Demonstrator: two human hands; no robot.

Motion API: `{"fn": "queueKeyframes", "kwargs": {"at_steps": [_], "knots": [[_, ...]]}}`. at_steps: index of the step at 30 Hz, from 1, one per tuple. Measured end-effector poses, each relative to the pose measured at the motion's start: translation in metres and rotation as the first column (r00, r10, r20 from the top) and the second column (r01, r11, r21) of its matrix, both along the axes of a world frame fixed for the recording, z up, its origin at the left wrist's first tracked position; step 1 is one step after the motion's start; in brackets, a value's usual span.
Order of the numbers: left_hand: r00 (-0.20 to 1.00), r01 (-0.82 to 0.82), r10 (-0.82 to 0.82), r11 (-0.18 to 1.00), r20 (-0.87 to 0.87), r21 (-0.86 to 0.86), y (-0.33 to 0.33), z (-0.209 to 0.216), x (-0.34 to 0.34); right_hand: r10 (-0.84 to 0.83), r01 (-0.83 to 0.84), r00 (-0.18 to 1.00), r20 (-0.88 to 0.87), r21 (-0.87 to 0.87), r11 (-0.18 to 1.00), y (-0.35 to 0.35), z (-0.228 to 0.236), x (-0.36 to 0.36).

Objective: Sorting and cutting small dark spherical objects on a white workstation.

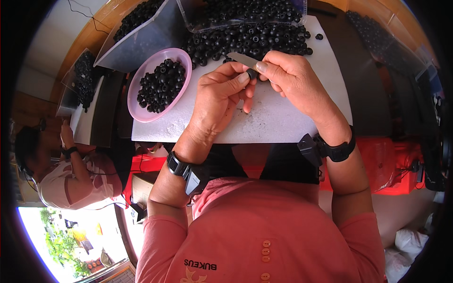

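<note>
Between the thumb and fingers of my left hand [218, 94] is a small black round part [252, 73], with a hole like the others around it. My right hand [293, 78] grips a knife [241, 59], whose grey blade points up and to the left. The two hands meet over the white board [188, 127], with the blade close to the black part; whether its edge touches it I cannot tell. Beyond my hands lies a heap of loose black parts [245, 40]. To the left of my left hand, a pink bowl [133, 101] holds many more of them.
A clear bin [238, 27] of black parts stands behind the heap, and a larger translucent bin [130, 49] is at the back left. Another bin [377, 37] is at far right. A co-worker [78, 177] sits at left. Dark crumbs [243, 120] lie on the board.
</note>
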State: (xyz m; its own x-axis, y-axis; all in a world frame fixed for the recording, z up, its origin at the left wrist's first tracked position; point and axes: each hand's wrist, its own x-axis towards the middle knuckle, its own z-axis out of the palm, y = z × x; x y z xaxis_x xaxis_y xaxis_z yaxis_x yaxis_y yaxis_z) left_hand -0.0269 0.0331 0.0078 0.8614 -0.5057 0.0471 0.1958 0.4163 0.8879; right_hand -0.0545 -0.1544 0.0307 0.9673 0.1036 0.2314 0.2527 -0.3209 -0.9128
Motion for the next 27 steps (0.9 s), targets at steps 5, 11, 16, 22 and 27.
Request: {"fn": "queueKeyframes", "kwargs": {"at_steps": [5, 11, 16, 22, 27], "knots": [[1.0, -0.011, 0.011, 1.0, -0.002, -0.004, -0.0004, -0.002, 0.0005, 0.001, -0.001, 1.0, -0.008, -0.016, 1.0, 0.0001, 0.0007, -0.0004], [1.0, -0.022, 0.022, 1.0, 0.005, 0.008, -0.0019, 0.0004, -0.0017, -0.007, 0.007, 1.0, -0.007, -0.014, 1.0, 0.0, -0.0011, 0.0012], [1.0, -0.013, 0.013, 1.0, -0.01, -0.001, -0.0004, 0.0, 0.0004, -0.001, 0.0, 1.0, -0.014, -0.008, 1.0, 0.0013, -0.0002, 0.0013], [1.0, -0.008, 0.008, 1.0, -0.012, -0.002, -0.0008, -0.0002, -0.0002, 0.006, -0.006, 1.0, -0.011, 0.008, 1.0, 0.0002, -0.0019, 0.0007], [1.0, -0.002, 0.001, 1.0, -0.016, -0.019, -0.0006, -0.0008, -0.0005, 0.014, -0.014, 1.0, -0.005, 0.022, 1.0, 0.0012, -0.0018, -0.0002]]}}
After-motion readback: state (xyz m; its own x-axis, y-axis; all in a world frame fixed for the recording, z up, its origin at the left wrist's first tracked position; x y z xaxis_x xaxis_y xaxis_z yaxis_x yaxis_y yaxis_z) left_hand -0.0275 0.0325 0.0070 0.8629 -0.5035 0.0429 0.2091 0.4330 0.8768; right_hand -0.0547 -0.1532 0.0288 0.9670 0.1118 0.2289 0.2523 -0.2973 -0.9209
